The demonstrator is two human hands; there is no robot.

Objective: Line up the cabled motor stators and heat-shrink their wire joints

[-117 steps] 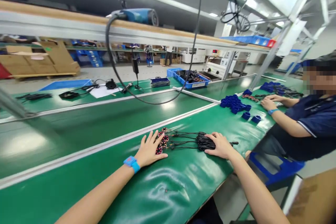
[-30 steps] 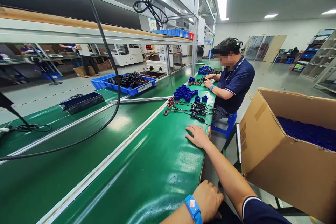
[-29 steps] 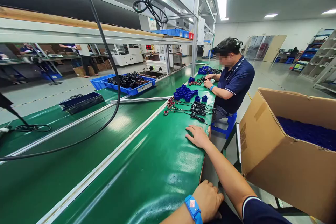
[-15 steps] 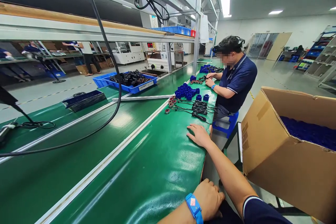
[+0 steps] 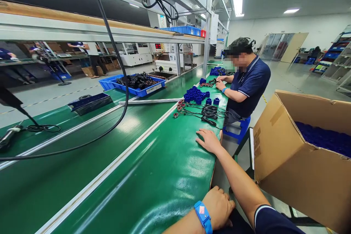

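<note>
My right hand (image 5: 208, 141) lies palm down on the green work surface (image 5: 153, 175) close to its front edge, fingers spread and nothing in them. Just beyond its fingers are bundled black cables (image 5: 210, 111) with small copper-wound ring parts (image 5: 181, 105) at their ends. Blue plastic parts (image 5: 195, 95) are heaped behind the cables. My left hand (image 5: 218, 206), with a blue wristband (image 5: 203, 214), rests by the table edge over dark cloth. Its fingers are curled in, the tips partly hidden, and no object shows in it.
A co-worker (image 5: 248, 76) sits at the far end, both hands on small parts. A cardboard box (image 5: 276, 135) of blue parts stands at right. A blue tray (image 5: 137, 91) holds black cables. A black cable (image 5: 109, 36) hangs across the left; metal rails (image 5: 115, 164) divide the bench.
Both my hands stay in place. The whole view has shifted very slightly; nothing has been picked up or put down.
</note>
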